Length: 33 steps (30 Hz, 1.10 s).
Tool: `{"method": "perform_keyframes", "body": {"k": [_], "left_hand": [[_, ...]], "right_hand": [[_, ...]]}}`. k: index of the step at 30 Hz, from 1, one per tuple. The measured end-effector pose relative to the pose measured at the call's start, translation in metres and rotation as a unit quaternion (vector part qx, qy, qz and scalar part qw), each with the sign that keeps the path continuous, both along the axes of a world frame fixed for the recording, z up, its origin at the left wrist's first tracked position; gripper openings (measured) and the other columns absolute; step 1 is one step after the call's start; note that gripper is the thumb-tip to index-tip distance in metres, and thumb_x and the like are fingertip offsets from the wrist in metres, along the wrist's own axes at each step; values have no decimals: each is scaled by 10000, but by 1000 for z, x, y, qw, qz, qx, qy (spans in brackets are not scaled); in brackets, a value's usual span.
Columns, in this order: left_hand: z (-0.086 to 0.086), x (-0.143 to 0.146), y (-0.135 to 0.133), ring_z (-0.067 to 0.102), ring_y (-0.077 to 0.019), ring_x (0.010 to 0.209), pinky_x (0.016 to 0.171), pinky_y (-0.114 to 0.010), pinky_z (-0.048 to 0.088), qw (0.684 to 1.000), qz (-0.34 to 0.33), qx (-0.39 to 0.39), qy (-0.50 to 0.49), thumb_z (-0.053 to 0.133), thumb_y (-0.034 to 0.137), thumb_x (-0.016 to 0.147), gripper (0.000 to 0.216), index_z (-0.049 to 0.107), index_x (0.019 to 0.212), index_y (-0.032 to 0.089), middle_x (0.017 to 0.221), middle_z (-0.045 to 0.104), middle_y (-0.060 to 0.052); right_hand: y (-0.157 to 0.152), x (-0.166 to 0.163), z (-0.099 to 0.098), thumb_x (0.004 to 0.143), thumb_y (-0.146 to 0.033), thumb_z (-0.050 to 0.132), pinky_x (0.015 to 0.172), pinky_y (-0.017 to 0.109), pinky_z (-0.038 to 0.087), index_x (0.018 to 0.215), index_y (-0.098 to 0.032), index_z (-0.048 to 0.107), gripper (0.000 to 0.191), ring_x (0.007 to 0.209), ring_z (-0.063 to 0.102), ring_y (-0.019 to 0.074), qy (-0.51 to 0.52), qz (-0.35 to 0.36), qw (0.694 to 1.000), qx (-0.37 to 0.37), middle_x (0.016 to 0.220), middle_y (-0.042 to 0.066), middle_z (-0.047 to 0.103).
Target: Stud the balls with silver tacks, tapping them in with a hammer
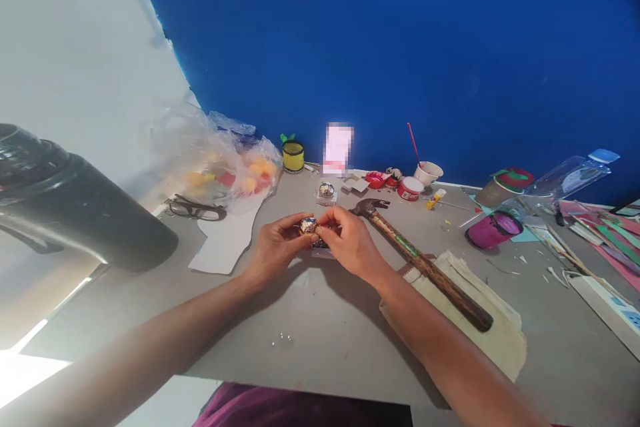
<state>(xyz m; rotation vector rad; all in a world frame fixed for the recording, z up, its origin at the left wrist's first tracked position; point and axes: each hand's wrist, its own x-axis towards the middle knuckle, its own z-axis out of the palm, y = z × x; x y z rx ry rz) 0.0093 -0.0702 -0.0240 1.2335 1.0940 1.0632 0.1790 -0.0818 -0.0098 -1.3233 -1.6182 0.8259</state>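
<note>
Both hands meet over the middle of the grey table point(310, 320) around a small shiny foil ball point(308, 225). My left hand point(276, 245) pinches the ball from the left with curled fingers. My right hand point(350, 240) closes on it from the right, thumb and forefinger on the foil. A second foil ball point(327, 189) rests on a small white block a little farther back. Just right of my right hand lies a hammer point(420, 260) with a worn wooden handle, its head near my knuckles.
A clear plastic bag point(220, 167) of coloured pieces and black glasses point(196, 209) lie at the left, near a white paper sheet point(226, 240). A yellow cup point(293, 156), paint pots point(410, 188), a pink cup point(493, 230) and paper scraps crowd the back and right. A cloth point(475, 320) lies under the hammer.
</note>
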Motion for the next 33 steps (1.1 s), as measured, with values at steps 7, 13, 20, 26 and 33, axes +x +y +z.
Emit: {"method": "perform_keyframes", "body": {"k": [7, 13, 20, 26, 33], "left_hand": [[7, 0, 1, 635, -141, 648, 667, -293, 538, 996, -65, -42, -54, 877, 281, 664, 478, 741, 1101, 145, 804, 745, -20], [4, 0, 0, 618, -139, 628, 663, -309, 529, 995, -62, -42, -70, 874, 297, 688, 619, 681, 1257, 148, 785, 735, -15], [6, -2, -1, 613, -154, 648, 691, -337, 528, 996, -75, -13, -39, 837, 366, 752, 532, 718, 1224, 151, 797, 723, -24], [7, -4, 0, 607, -155, 647, 671, -323, 518, 996, -85, 6, -16, 781, 348, 807, 473, 729, 1242, 169, 751, 695, -11], [9, -2, 1, 572, -138, 653, 662, -288, 494, 994, -107, 9, -28, 793, 353, 792, 454, 733, 1203, 168, 778, 680, -9]], "right_hand": [[1, 8, 9, 802, -282, 679, 589, 260, 500, 826, -196, 666, 90, 628, 594, 129, 125, 37, 988, -81, 763, -10, 683], [0, 7, 10, 788, -307, 685, 586, 260, 514, 801, -191, 664, 118, 665, 607, 142, 141, 54, 985, -89, 765, 8, 683], [1, 9, 8, 795, -338, 677, 572, 258, 485, 801, -198, 653, 142, 616, 576, 133, 120, 19, 990, -66, 725, -12, 657], [3, 12, -1, 844, -269, 624, 642, 271, 489, 836, -199, 671, 84, 684, 586, 147, 39, 0, 999, 18, 764, -5, 675], [3, 16, -9, 836, -63, 530, 810, 335, 562, 1189, -243, 722, 440, 1075, 606, 236, -108, 72, 969, 208, 1151, 89, 694]]}}
